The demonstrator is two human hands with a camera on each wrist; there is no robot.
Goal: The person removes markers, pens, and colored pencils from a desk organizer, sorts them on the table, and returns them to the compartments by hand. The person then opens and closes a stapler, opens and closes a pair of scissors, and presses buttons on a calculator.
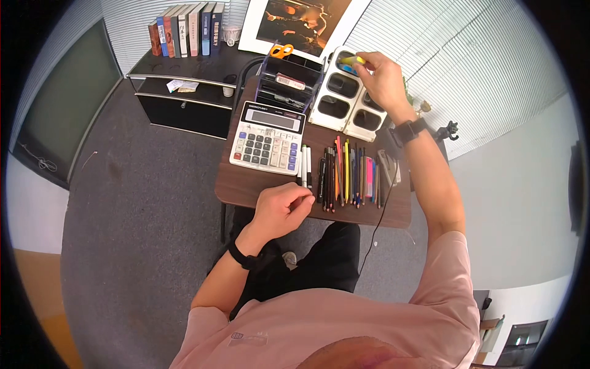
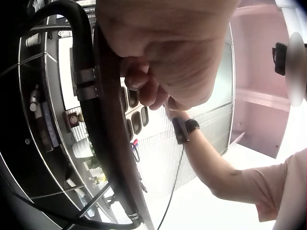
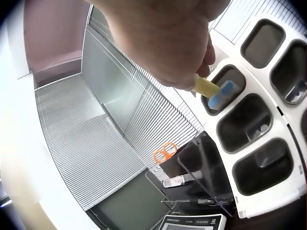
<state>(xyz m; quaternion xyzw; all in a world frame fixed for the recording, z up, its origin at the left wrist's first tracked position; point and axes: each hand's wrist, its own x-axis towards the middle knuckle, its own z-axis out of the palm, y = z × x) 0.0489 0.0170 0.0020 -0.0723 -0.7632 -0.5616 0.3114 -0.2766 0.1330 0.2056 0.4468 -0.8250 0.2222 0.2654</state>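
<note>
My right hand (image 1: 382,81) pinches a yellow highlighter (image 3: 207,87) over the far-left compartment of a white organizer (image 3: 240,206). Inside that compartment a blue item (image 3: 221,95) shows right by the highlighter's end. My left hand (image 1: 279,212) hangs with loosely curled fingers at the table's front edge, holding nothing. White-barrelled markers (image 1: 305,163) lie just beyond it, alongside a large calculator (image 1: 268,140). To their right is a row of pens and pencils (image 1: 347,172), with a pink highlighter (image 1: 369,169) among them.
A dark desk rack (image 1: 289,80) with orange scissors (image 1: 281,51) stands behind the calculator. A black cable (image 1: 382,215) hangs over the front edge of the brown table (image 1: 246,184). Books (image 1: 187,31) line a black cabinet at the back left, and a framed picture (image 1: 301,24) leans behind.
</note>
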